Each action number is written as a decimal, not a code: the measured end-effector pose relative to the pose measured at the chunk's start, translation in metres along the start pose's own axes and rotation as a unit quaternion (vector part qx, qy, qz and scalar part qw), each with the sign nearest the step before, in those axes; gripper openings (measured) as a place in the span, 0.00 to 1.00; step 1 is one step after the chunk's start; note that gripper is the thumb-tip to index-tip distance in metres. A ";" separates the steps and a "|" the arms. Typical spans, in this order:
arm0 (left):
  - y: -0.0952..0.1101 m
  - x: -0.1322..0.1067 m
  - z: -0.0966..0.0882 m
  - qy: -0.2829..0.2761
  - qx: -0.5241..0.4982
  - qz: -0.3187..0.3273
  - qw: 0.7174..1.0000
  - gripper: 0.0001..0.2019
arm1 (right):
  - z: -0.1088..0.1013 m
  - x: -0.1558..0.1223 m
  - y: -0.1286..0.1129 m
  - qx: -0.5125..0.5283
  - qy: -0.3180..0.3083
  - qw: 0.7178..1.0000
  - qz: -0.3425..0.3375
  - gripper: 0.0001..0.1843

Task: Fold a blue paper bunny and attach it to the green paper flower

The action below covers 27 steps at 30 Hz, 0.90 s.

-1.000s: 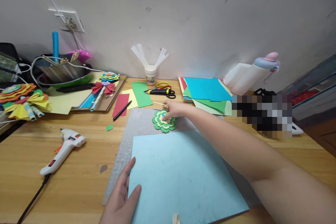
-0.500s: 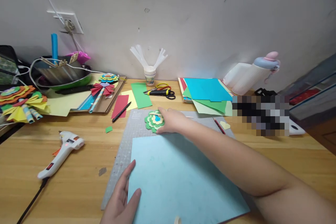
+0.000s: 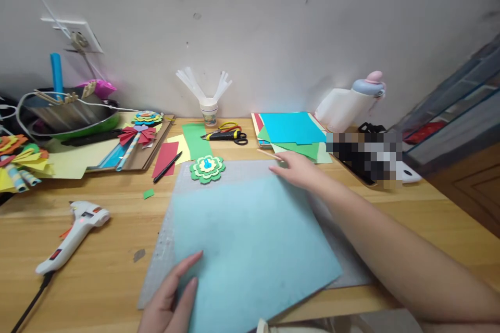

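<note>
My left hand (image 3: 172,291) rests at the lower left edge of a light blue sheet (image 3: 250,250), thumb and fingers apart. Beyond the sheet's far right corner is my right hand (image 3: 295,167). A thin pale stick (image 3: 267,154) juts leftward from its upper fingers, and the thumb sits a little below; the exact grip is partly hidden. A layered paper flower (image 3: 207,169) in green, cream and blue lies at the sheet's far left. Under the sheet is a grey cutting mat (image 3: 158,265).
A white glue gun (image 3: 74,239) with a cord lies left. Toward the wall are a black pen (image 3: 167,167), a utility knife (image 3: 224,136), a cup of clear sticks (image 3: 209,114) and stacked coloured paper (image 3: 291,127). A bottle (image 3: 353,106) stands at the right.
My right hand has let go of the paper flower and moved right, to the thin stick. The flower stays on the mat. The whole view has shifted, and the sheet appears slightly turned.
</note>
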State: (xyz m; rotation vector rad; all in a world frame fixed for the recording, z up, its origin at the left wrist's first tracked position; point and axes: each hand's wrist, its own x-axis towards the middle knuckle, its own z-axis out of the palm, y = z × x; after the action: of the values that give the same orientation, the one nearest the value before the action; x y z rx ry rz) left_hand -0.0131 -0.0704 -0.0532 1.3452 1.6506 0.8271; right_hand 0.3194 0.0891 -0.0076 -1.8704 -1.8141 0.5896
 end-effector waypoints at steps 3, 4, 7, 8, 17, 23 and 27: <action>0.005 0.009 0.009 -0.020 -0.034 -0.040 0.998 0.25 | -0.016 -0.033 0.034 0.083 -0.006 0.994 0.068 0.26; 0.008 0.012 0.015 -0.028 -0.049 -0.039 0.998 0.25 | -0.019 -0.042 0.040 0.121 -0.026 0.989 0.078 0.26; 0.021 0.030 0.032 -0.006 -0.008 0.058 0.998 0.25 | -0.027 -0.062 0.050 0.224 -0.078 0.967 0.089 0.26; 0.026 0.040 0.035 0.016 0.048 0.114 0.992 0.29 | -0.031 -0.066 0.053 0.250 -0.085 0.960 0.092 0.26; 0.068 0.168 0.033 0.110 0.287 0.202 0.930 0.37 | -0.043 -0.068 0.080 0.347 -0.096 0.926 0.110 0.28; 0.084 0.196 0.059 0.023 0.395 0.310 0.864 0.21 | -0.020 -0.066 0.079 0.302 -0.055 0.947 0.095 0.31; 0.087 0.210 0.052 0.026 0.422 0.324 0.846 0.18 | -0.011 -0.064 0.077 0.234 0.010 0.969 0.072 0.32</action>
State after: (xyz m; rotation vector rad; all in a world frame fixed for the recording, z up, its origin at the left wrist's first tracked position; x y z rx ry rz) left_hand 0.0546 0.1522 -0.0400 2.6144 1.6712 0.4711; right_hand 0.3851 0.0238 -0.0459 -1.6760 -1.3775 0.9523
